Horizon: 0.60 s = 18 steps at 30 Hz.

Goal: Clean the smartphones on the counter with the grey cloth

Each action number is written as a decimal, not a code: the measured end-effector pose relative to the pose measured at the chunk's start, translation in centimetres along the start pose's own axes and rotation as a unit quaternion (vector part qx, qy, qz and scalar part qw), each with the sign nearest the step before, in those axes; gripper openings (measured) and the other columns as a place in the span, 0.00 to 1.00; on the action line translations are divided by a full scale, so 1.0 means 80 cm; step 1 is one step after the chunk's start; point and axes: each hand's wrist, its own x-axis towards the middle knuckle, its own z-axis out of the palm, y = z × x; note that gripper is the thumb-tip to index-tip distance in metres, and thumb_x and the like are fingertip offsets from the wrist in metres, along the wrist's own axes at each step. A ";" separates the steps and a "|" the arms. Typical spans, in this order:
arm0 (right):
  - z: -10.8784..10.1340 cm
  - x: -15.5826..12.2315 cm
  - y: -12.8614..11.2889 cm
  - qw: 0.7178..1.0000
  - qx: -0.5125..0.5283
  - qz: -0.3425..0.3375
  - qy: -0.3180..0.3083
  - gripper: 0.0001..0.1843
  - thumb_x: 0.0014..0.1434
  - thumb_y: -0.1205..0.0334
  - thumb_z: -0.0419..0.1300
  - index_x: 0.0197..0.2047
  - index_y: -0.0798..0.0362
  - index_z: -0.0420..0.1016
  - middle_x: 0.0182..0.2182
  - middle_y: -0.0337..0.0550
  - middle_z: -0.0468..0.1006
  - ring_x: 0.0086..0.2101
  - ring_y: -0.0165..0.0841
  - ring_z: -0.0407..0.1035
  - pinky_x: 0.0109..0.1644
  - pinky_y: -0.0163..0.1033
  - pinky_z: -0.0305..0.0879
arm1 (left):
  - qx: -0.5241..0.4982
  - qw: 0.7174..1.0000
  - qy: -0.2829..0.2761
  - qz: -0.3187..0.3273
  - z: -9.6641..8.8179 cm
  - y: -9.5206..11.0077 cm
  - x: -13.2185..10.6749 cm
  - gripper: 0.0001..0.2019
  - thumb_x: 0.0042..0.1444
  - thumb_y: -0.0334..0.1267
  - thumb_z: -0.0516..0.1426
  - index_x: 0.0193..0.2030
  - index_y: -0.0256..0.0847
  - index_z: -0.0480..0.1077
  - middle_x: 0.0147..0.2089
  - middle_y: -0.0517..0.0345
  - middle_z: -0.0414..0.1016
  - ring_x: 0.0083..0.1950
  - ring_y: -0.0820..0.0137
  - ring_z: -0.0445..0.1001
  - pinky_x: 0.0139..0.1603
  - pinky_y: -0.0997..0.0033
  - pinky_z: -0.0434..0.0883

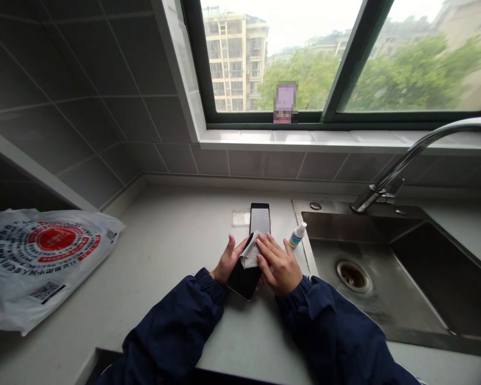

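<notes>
A dark smartphone (244, 282) lies tilted in my left hand (225, 262), its thumb raised and its other fingers partly hidden behind the phone. Over the upper part of the screen is a light grey cloth (250, 258). My right hand (281, 266) presses that cloth against the glass with its fingers together. Just beyond my hands, a second phone (260, 215) rests on the counter, its lower end hidden. To its left is a clear phone case (241, 217). A small white spray bottle (297, 235) with a blue and yellow label stands right of my right hand.
On the right, a steel sink (420, 321) with a chrome faucet (396, 166) is set into the pale counter (164, 235). A white plastic bag (20, 294) with red print occupies the left side. Behind are a tiled wall and a window sill (304, 137).
</notes>
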 end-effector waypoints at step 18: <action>-0.002 0.000 0.007 0.998 0.001 -0.045 -0.052 0.25 0.67 0.61 0.49 0.66 0.53 0.61 0.64 0.49 0.62 0.67 0.49 0.45 0.64 0.69 0.48 | -0.004 0.998 0.041 0.048 0.002 -0.007 0.002 0.39 0.56 0.66 0.47 0.71 0.51 0.49 0.60 0.38 0.68 0.46 0.52 0.77 0.39 0.53 0.75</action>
